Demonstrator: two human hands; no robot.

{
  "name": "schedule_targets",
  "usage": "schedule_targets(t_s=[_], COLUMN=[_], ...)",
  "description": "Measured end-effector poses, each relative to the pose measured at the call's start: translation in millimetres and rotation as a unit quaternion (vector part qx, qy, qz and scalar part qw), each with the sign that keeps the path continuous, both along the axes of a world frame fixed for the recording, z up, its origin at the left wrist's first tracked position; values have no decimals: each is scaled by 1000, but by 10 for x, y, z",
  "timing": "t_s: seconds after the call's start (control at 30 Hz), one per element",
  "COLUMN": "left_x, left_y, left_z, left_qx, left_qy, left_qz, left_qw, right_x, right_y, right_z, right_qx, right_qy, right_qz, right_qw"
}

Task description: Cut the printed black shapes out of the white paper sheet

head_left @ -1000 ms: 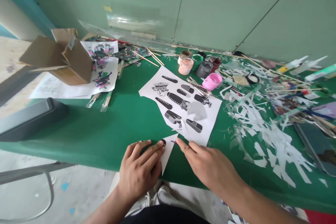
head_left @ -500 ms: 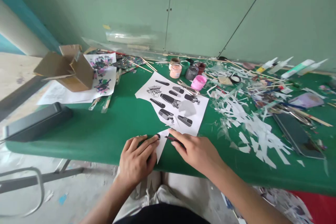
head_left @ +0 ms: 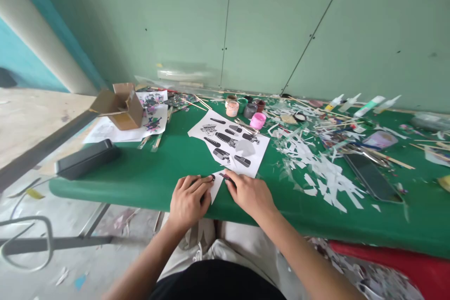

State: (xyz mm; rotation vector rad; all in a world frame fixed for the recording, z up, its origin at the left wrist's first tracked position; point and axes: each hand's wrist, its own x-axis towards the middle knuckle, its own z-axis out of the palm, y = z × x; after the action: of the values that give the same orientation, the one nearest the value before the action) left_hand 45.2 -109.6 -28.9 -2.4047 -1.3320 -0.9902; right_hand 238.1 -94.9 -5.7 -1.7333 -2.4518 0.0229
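Observation:
My left hand rests at the table's front edge, its fingers close together and bent, the tips pressing a narrow pointed piece of white paper with a black printed shape. Close by on the right, my right hand is closed around a slim dark tool that looks like a craft knife. Its tip is at the paper between the hands; the fingers hide most of the tool. Just beyond the hands lies a white printed sheet with several black and grey shapes and a cut left edge. A grey rounded patch is on it.
Paint jars stand behind the sheet. Heaped white paper scraps and a dark phone lie to the right, glue bottles farther back. On the left are a cardboard box and a grey device.
The camera view has shifted, so the table appears lower and more of its right end shows. My right hand has drawn slightly nearer to my left; both remain at the paper piece.

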Motion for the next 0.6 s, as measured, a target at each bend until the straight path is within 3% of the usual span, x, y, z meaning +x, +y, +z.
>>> schedule_targets(t_s=[0.3, 0.6], left_x=[-3, -13], left_y=[-14, -3], left_z=[30, -17], left_qx=[22, 21], left_qy=[7, 17], left_qz=[8, 17], left_qw=[1000, 1000], right_x=[-65, -88], right_y=[-42, -23], right_z=[5, -22], right_qx=[25, -3], right_qy=[22, 8], right_qz=[-26, -41], right_qw=[999, 999])
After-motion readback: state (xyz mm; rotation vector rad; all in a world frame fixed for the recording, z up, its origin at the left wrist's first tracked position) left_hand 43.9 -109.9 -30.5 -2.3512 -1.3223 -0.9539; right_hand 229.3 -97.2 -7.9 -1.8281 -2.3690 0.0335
